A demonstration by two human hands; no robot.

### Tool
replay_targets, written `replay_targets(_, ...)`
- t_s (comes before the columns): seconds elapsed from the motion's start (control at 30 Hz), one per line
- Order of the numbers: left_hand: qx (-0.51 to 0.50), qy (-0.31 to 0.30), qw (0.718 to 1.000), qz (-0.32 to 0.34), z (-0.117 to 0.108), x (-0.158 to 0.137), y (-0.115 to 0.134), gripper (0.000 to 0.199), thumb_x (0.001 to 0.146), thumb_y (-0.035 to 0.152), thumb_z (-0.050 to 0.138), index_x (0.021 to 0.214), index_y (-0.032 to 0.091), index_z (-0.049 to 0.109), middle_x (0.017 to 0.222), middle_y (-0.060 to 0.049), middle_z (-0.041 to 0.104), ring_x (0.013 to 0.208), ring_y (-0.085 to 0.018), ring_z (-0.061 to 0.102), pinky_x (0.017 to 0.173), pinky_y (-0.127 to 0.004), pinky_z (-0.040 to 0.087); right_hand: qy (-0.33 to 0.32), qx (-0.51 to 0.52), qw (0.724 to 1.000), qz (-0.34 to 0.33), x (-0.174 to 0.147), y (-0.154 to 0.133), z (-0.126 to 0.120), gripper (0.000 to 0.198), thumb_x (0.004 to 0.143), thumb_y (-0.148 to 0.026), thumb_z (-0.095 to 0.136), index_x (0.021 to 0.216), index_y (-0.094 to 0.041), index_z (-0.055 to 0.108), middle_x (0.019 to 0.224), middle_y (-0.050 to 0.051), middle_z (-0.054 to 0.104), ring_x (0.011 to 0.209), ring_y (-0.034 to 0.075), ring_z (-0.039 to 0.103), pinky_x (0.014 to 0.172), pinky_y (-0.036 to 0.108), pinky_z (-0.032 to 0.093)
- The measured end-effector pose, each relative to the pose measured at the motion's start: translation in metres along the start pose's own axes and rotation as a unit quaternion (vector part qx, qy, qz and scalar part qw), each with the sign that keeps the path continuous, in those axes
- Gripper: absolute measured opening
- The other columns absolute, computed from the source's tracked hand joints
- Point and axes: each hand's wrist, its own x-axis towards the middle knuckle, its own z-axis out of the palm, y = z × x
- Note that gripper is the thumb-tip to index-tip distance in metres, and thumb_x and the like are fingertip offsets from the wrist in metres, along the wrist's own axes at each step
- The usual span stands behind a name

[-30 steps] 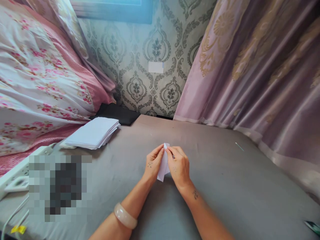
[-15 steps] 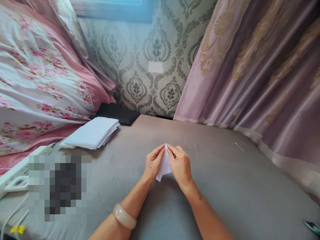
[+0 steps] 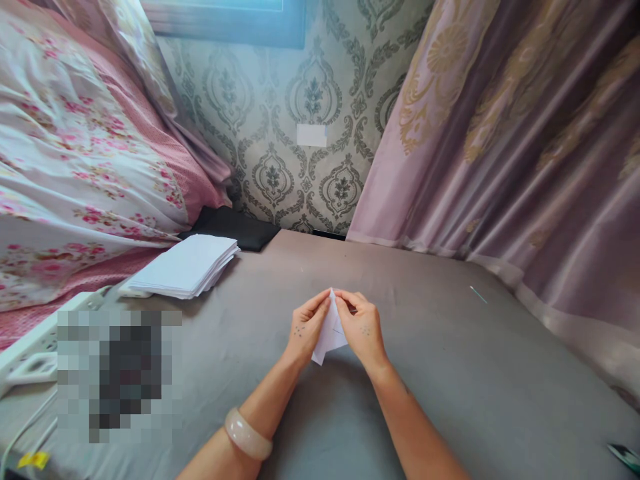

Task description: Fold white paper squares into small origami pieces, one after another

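Left hand [image 3: 306, 327] and right hand [image 3: 366, 329] pinch a folded white paper sheet [image 3: 330, 337], grip closed. Keep edges below the grip aligned.

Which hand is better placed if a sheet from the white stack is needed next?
Probably the left hand: the paper stack is nearer to it than to the right hand. Both pinch the folded paper, so it would first let go.
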Motion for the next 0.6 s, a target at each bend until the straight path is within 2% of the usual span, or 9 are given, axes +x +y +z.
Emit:
replay_targets(0.27, 0.001, -0.006, 1.000, 0.019, 0.001, 0.000, -0.001, 0.033, 0.071, 0.037, 0.073, 0.100, 0.021, 0.073, 0.104, -0.007, 0.071, 0.091, -0.020, 0.064, 0.084, -0.029, 0.047, 0.024, -0.016, 0.999, -0.036, 0.000, 0.000, 0.001, 0.021, 0.082, -0.029, 0.054, 0.087, -0.019, 0.072, 0.085, 0.005, 0.067, 0.072, 0.016, 0.062, 0.071, 0.028, 0.049)
replay_targets(0.37, 0.016, -0.016, 1.000, 0.016, 0.003, -0.002, 0.000, 0.035, 0.072, 0.038, 0.072, 0.102, 0.020, 0.072, 0.101, -0.007, 0.072, 0.083, -0.018, 0.065, 0.075, -0.026, 0.048, 0.014, -0.020, 0.999, -0.027, 0.002, 0.003, -0.001, 0.022, 0.083, -0.028, 0.052, 0.083, -0.018, 0.071, 0.083, 0.006, 0.066, 0.072, 0.016, 0.062, 0.071, 0.029, 0.049)
replay_targets(0.5, 0.014, -0.034, 0.999, -0.005, 0.007, -0.006, 0.006, 0.036, 0.073, 0.038, 0.070, 0.104, 0.019, 0.070, 0.086, -0.005, 0.074, 0.065, -0.013, 0.063, 0.060, -0.022, 0.046, -0.005, -0.018, 1.000, -0.010, 0.004, 0.005, -0.004, 0.021, 0.083, -0.028, 0.052, 0.082, -0.016, 0.069, 0.083, 0.007, 0.066, 0.075, 0.018, 0.062, 0.072, 0.030, 0.048)
replay_targets(0.6, 0.012, -0.028, 0.999, 0.017, 0.009, -0.008, 0.011, 0.027, 0.072, 0.035, 0.072, 0.091, 0.017, 0.073, 0.086, -0.005, 0.073, 0.073, -0.015, 0.064, 0.069, -0.023, 0.047, -0.008, -0.016, 1.000, -0.010, 0.004, 0.003, -0.005, 0.021, 0.083, -0.028, 0.052, 0.083, -0.016, 0.069, 0.083, 0.007, 0.065, 0.076, 0.018, 0.062, 0.073, 0.029, 0.047)
